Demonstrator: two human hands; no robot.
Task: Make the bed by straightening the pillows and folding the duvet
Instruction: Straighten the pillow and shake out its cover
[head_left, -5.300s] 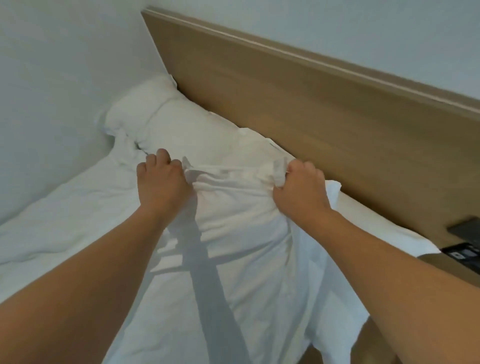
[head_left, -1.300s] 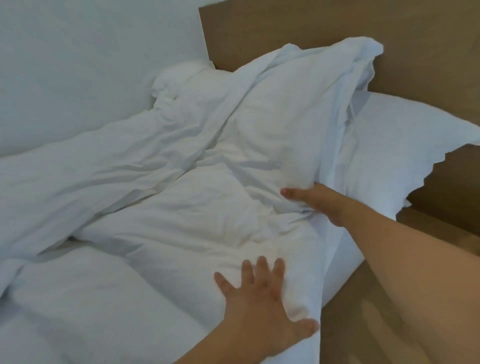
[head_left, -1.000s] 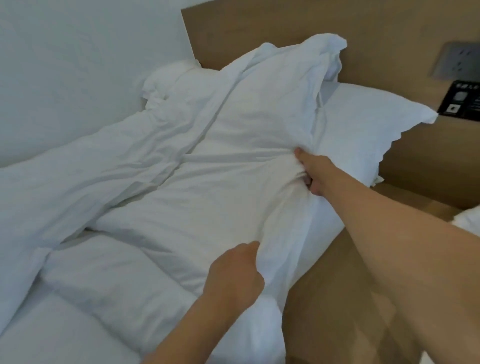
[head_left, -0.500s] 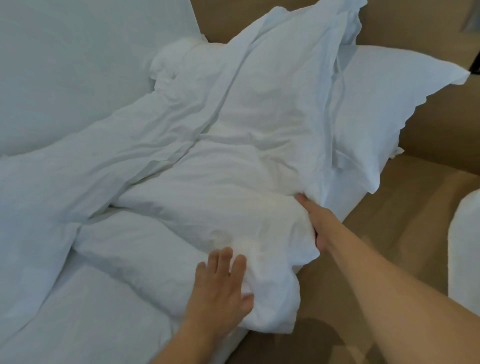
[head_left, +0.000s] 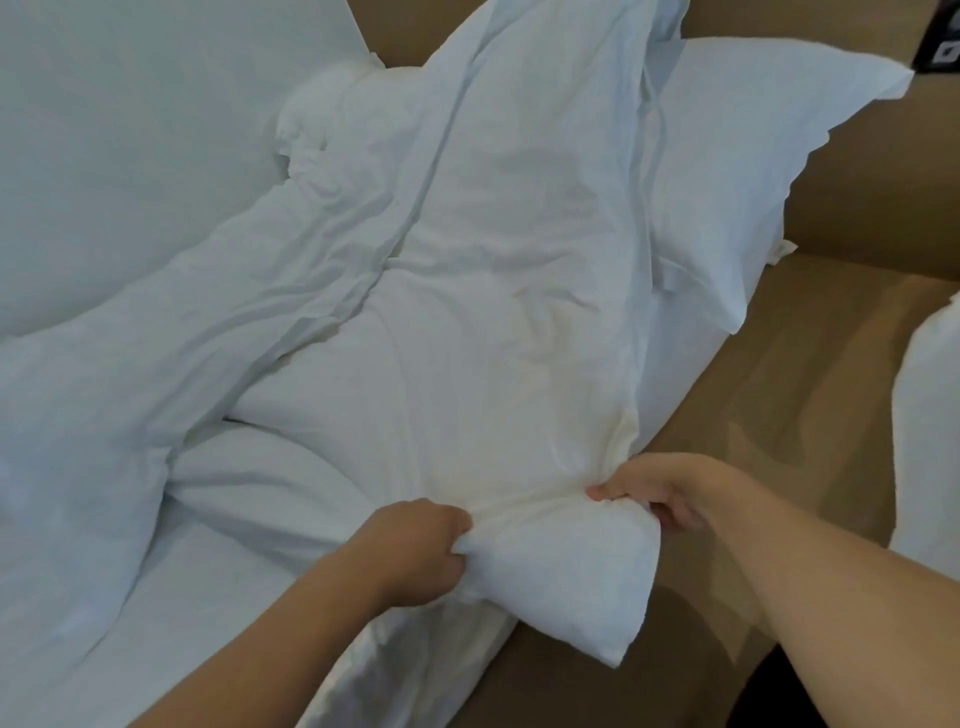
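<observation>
Left hand (head_left: 415, 553), right hand (head_left: 675, 493) bunching soft, creased white duvet (head_left: 493, 312)

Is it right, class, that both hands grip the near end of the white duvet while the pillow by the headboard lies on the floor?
Not quite. Both the left hand and the right hand grip the duvet, but the head view shows the pillow on the bed against the headboard, not on the floor.

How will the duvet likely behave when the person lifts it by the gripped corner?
Probably floppy: the duvet lies creased and bunches where the left hand and right hand grip it. Likely light for its bulk, since the puffy corner overhangs the bed edge without drooping. It should not slip from pinching fingers.
</observation>
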